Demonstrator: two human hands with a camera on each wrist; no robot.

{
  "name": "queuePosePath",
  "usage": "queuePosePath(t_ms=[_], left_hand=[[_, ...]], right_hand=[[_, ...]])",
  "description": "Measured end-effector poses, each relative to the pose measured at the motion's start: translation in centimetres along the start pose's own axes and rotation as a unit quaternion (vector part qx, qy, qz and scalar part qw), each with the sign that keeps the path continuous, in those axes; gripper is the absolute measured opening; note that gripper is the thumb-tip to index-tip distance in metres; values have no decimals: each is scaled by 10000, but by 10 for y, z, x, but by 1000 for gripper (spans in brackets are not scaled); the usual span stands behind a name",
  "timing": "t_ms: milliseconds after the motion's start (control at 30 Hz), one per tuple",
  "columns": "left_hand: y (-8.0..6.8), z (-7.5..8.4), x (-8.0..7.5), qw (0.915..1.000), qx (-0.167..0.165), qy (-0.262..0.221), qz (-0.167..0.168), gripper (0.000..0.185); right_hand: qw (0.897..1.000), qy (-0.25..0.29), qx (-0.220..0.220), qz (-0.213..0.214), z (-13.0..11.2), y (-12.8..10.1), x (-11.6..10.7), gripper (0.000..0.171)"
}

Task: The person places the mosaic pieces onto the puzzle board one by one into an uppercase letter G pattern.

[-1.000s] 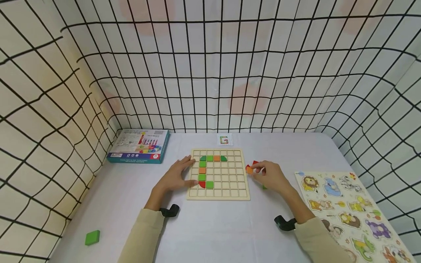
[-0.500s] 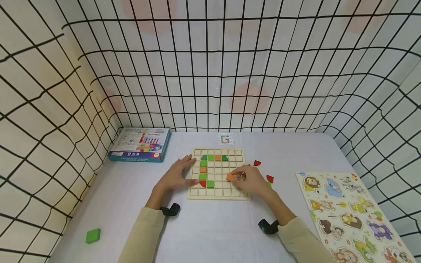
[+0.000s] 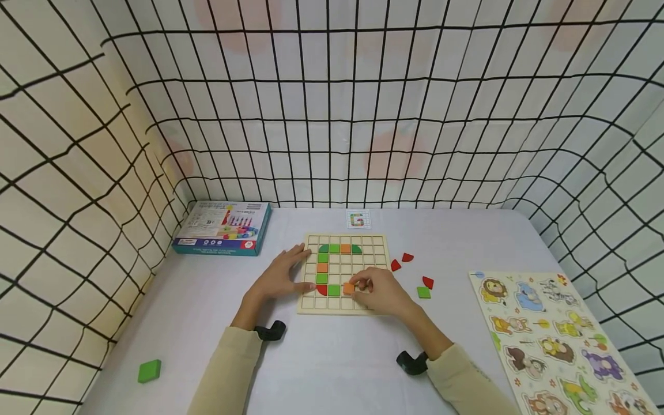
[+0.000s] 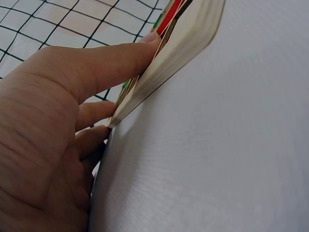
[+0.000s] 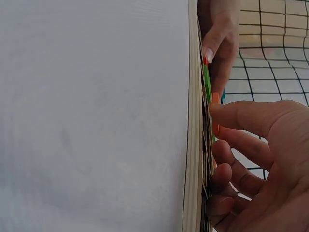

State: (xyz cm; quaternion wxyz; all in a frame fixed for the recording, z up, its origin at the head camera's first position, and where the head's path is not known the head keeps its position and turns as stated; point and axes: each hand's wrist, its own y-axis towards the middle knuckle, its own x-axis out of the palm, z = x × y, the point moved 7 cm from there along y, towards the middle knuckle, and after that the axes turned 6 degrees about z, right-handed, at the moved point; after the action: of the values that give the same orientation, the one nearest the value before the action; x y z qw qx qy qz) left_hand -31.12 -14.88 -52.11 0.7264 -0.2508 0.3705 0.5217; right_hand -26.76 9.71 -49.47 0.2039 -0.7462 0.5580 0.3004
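Observation:
A wooden grid board (image 3: 372,250) lies on the white tabletop, bearing coloured tiles in a partial ring. My left hand (image 3: 277,278) rests at the board's left edge, fingers extended, its thumb on the board beside a red quarter-round tile (image 3: 322,290). In the left wrist view, that thumb (image 4: 111,67) lies along the rim. My right hand (image 3: 385,293) pinches an orange square tile (image 3: 348,288) between thumb and fingers, just right of a green square tile (image 3: 334,290) in the lower row. From the right wrist view, the orange tile (image 5: 216,98) stands slightly proud of the board.
Red quarter-round tiles (image 3: 407,257) and a green square tile (image 3: 423,293) lie right of the board. A small pattern card (image 3: 358,219) sits behind it. Around are a boxed toy (image 3: 223,227), an animal puzzle sheet (image 3: 562,340), a green block (image 3: 149,371) and black netting.
My right hand has carried the orange tile leftward from beside the board to the lower row, uncovering the loose tiles at the right. The left hand has stayed at the board's edge.

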Motion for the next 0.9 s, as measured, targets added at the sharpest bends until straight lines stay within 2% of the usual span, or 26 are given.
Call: queuePosePath(t_ms=[333,900], left_hand=[[2,3,0,10000,79,42,-24,92],[0,2,0,10000,61,40,-19,93]], right_hand=[[9995,-302,-72,-39,-5,0,3,20],[9998,-159,82,70,-4,-1,4,17]])
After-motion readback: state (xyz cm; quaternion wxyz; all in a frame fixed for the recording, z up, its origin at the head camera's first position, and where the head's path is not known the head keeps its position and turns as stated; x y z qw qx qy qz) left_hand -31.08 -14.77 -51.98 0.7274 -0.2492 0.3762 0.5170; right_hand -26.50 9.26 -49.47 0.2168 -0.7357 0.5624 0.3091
